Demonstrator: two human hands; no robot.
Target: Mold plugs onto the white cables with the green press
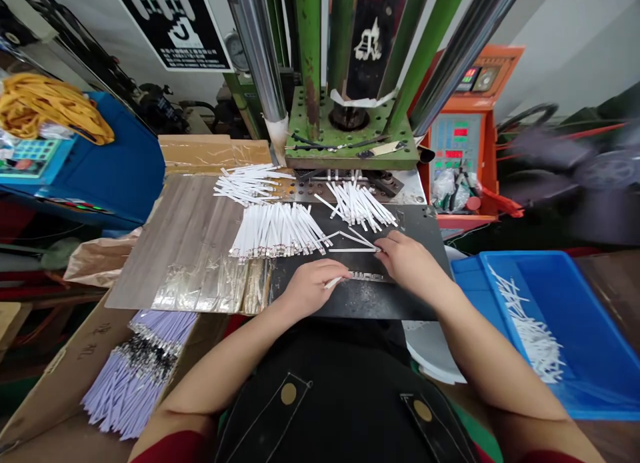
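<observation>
My left hand (313, 286) pinches a short white strip (333, 282) over the dark work surface, at the left end of a slotted metal bar (367, 276). The right hand (403, 258) is closed at the ends of a few thin white strips (353, 250) that lie loose to its left. Its fingertips hide what exactly they grip. Just beyond my hands lies a wide row of white strips (280, 230) with small metallic-looking ends. A second pile of white strips (360, 204) sits at the back right, and another pile (247, 183) at the back left.
A green press (350, 158) with steel columns stands behind the table. At right are an orange control box (463, 136) and a blue bin (575, 330) holding white strips. Bundles of purple strips (125, 390) fill a cardboard box (45, 396) at lower left.
</observation>
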